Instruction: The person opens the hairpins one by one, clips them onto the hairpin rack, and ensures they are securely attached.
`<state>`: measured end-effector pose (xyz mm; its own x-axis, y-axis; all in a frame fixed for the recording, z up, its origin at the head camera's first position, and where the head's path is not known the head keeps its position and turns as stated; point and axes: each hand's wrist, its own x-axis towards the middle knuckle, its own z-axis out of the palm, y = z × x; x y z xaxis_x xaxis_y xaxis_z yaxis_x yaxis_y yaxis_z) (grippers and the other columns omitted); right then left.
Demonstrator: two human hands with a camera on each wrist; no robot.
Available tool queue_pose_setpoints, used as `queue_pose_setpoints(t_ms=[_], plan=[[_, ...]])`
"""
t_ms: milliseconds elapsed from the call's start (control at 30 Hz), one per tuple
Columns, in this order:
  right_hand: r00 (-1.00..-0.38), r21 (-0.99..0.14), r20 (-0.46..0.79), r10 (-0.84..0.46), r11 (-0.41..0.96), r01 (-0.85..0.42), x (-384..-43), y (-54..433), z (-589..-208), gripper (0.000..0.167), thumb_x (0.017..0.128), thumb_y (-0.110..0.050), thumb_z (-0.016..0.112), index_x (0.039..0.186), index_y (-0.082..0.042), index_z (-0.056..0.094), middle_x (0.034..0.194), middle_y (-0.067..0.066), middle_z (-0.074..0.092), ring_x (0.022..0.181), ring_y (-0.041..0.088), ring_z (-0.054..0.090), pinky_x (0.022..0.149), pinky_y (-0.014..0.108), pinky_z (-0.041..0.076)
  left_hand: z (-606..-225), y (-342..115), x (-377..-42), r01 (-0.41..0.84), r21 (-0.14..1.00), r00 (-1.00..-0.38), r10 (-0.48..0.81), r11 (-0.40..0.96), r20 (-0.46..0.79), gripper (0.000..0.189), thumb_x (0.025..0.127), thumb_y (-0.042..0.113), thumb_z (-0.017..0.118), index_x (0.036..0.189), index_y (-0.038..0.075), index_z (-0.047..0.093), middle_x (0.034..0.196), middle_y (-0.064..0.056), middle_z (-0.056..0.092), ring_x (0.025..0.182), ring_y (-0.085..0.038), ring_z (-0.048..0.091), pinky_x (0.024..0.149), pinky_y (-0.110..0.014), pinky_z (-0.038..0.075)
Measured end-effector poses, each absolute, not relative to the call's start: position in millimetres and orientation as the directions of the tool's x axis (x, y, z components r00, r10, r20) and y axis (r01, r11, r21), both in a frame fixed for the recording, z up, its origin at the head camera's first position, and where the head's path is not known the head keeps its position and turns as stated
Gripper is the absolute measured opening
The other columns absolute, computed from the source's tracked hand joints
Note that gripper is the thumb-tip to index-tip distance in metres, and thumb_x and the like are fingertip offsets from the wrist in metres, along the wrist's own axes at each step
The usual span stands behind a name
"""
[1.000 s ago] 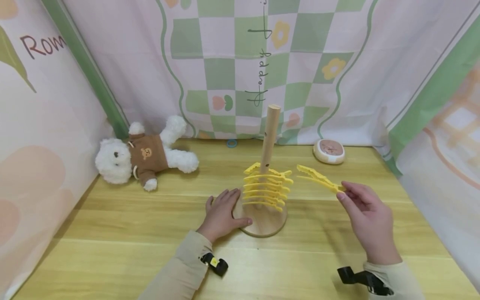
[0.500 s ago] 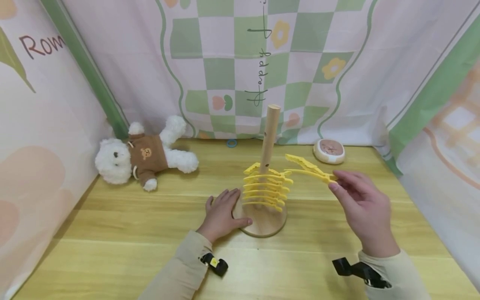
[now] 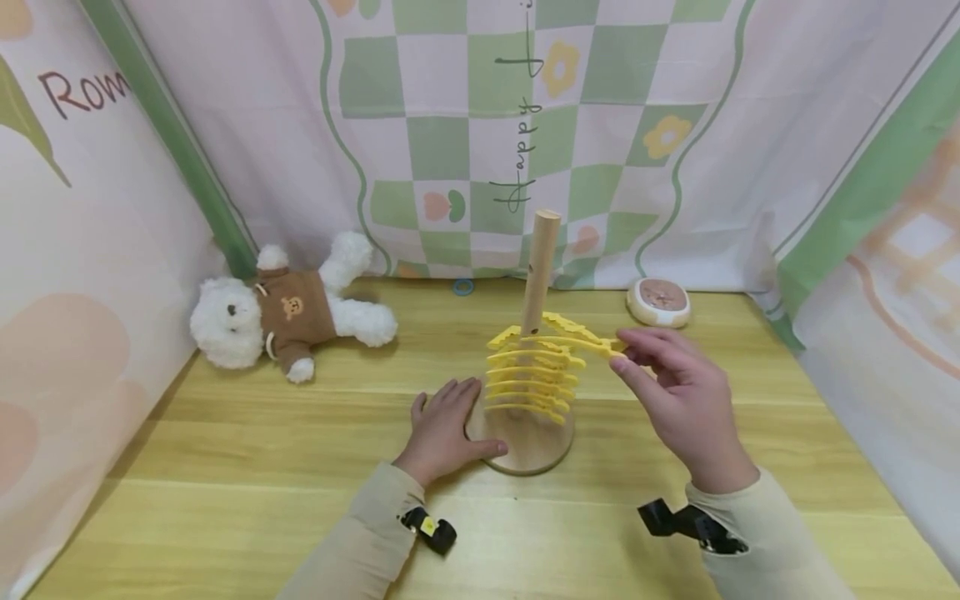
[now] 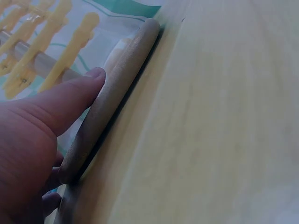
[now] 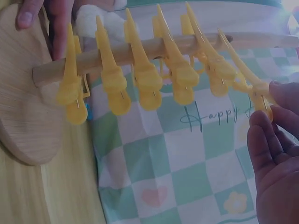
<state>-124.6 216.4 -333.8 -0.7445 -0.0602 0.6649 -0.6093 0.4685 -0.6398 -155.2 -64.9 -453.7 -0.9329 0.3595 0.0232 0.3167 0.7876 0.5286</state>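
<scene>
My right hand (image 3: pixel 682 400) pinches the tail of a yellow alligator hair clip (image 3: pixel 596 344) between thumb and fingers. The clip's jaws are spread, reaching to the wooden post (image 3: pixel 538 267) on either side. Several matching yellow clips (image 5: pixel 147 81) are clamped across the post in a row below it, as the right wrist view shows. My left hand (image 3: pixel 450 429) rests at the left edge of the round wooden base (image 3: pixel 525 454), fingers spread and thumb over its front. In the left wrist view, the thumb (image 4: pixel 81 88) lies against the base's rim.
A white plush bear (image 3: pixel 300 312) in a brown top lies on the wooden table (image 3: pixel 262 517) at the left. Behind the post are a blue ring (image 3: pixel 464 287) and a round white-and-brown object (image 3: pixel 658 302). A checked curtain (image 3: pixel 495 150) closes off the back.
My right hand has moved left with the spread clip, bringing it from beside the stand to the post above the other clips. The left hand stays on the base.
</scene>
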Motion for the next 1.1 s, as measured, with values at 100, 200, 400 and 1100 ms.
queue_pose_setpoints(t_ms=[100, 200, 400, 1100], plan=[[-0.742, -0.635, 0.664, -0.088, 0.457, -0.623, -127.4, 211.5, -331.2, 0.036, 0.080, 0.016, 0.074, 0.114, 0.003, 0.073, 0.105, 0.006, 0.068, 0.089, 0.006, 0.061, 0.072, 0.010, 0.050, -454.8, -64.4, -155.7, 0.315, 0.527, -0.935, 0.354, 0.789, 0.028, 0.104, 0.077, 0.070, 0.073, 0.156, 0.012, 0.038, 0.160, -0.003, 0.036, 0.149, -0.030, 0.027, 0.113, -0.068, 0.011], [-0.739, -0.627, 0.664, -0.114, 0.453, -0.634, -129.8, 207.0, -329.3, 0.035, 0.080, 0.016, 0.074, 0.113, 0.005, 0.073, 0.106, 0.009, 0.069, 0.090, 0.006, 0.062, 0.074, 0.011, 0.050, -456.0, -64.2, -156.2, 0.314, 0.525, -0.936, 0.350, 0.791, 0.033, 0.103, 0.076, 0.069, 0.074, 0.155, 0.013, 0.039, 0.160, -0.003, 0.037, 0.149, -0.030, 0.028, 0.113, -0.069, 0.011], [-0.728, -0.593, 0.671, -0.138, 0.489, -0.639, -134.6, 202.4, -327.6, 0.035, 0.080, 0.014, 0.076, 0.112, 0.002, 0.074, 0.105, 0.008, 0.070, 0.087, 0.005, 0.058, 0.063, 0.012, 0.044, -456.6, -62.8, -157.6, 0.313, 0.513, -0.938, 0.345, 0.799, 0.035, 0.103, 0.076, 0.069, 0.074, 0.155, 0.013, 0.039, 0.159, -0.001, 0.038, 0.148, -0.030, 0.029, 0.113, -0.069, 0.012], [-0.752, -0.590, 0.641, -0.153, 0.529, -0.610, -142.7, 193.4, -329.1, 0.035, 0.084, 0.008, 0.075, 0.118, -0.001, 0.073, 0.108, 0.005, 0.071, 0.078, 0.004, 0.053, 0.066, 0.013, 0.042, -454.8, -61.6, -157.5, 0.317, 0.500, -0.936, 0.350, 0.806, 0.029, 0.102, 0.077, 0.068, 0.074, 0.155, 0.012, 0.039, 0.160, -0.002, 0.037, 0.148, -0.031, 0.029, 0.113, -0.069, 0.012]])
